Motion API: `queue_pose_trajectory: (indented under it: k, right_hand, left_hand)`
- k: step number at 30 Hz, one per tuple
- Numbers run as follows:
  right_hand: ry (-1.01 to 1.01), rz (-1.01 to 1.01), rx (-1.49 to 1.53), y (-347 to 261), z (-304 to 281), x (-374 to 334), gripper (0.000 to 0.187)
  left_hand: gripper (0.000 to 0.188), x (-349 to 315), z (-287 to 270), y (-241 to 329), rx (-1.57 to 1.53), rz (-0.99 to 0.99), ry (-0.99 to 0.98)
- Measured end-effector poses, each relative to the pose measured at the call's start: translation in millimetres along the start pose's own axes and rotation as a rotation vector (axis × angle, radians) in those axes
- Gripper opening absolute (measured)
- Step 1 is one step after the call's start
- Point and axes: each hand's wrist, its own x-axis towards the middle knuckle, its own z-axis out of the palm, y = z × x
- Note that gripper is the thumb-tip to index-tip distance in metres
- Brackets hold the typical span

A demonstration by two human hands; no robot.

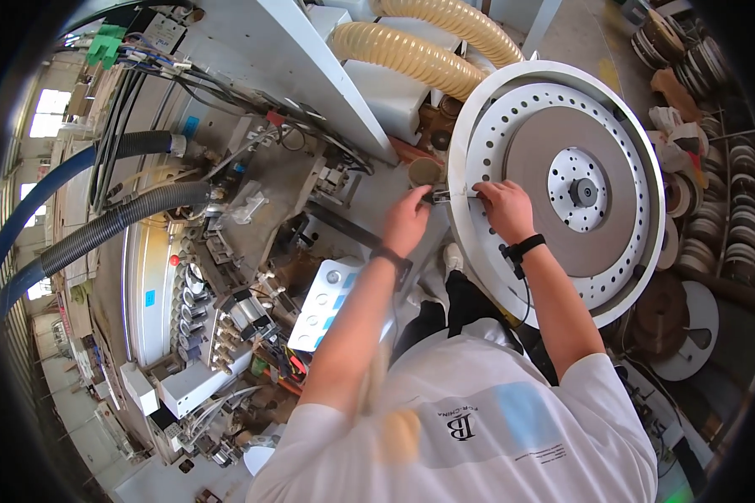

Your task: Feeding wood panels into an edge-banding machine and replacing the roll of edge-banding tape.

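Note:
A large round white drum (461, 126) with a ring of holes stands before me on the right. On it lies a wide brown coil (524, 180) around a hub with a black knob (584, 193). At the drum's left rim, my left hand (406, 223) is closed with its fingertips at a small metal fitting (439, 198). My right hand (507, 211) reaches over the rim, its fingers pinched together near the coil's left edge. What the right fingertips hold, if anything, is too small to make out. Both wrists wear dark bands.
Ribbed yellowish hoses (411, 54) run behind the drum. Machinery with dark hoses (126, 218) fills the left side. A white panel with round knobs (320, 306) sits left of my left forearm. Stacked rolls (742, 210) line the far right.

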Motion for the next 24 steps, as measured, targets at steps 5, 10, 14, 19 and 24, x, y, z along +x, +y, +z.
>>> queue_pose_trajectory:
  k: [5,10,14,19,24]
  right_hand:
    - [-0.108,0.159,0.191,-9.7,8.1,15.9,0.016]
    - [-0.202,0.18,0.386,-7.0,-14.2,25.0,0.017]
    - [-0.13,0.144,0.407,-29.8,-36.2,38.2,0.016]
    - [-0.061,-0.161,0.262,-87.1,-7.2,53.9,0.016]
    - [-0.242,-0.3,-0.109,-131.2,36.8,69.0,0.02]
  left_hand:
    - [0.027,8.6,6.1,-4.2,0.143,0.154,0.082]
    - [0.016,5.8,-14.7,-1.2,0.308,0.072,0.086]
    - [0.009,-15.0,-41.3,-35.3,0.367,0.067,0.235]
    - [0.005,-43.0,-52.1,-65.6,0.448,-0.011,0.314]
    - [0.006,-54.9,-79.1,-82.6,0.411,0.093,0.502]
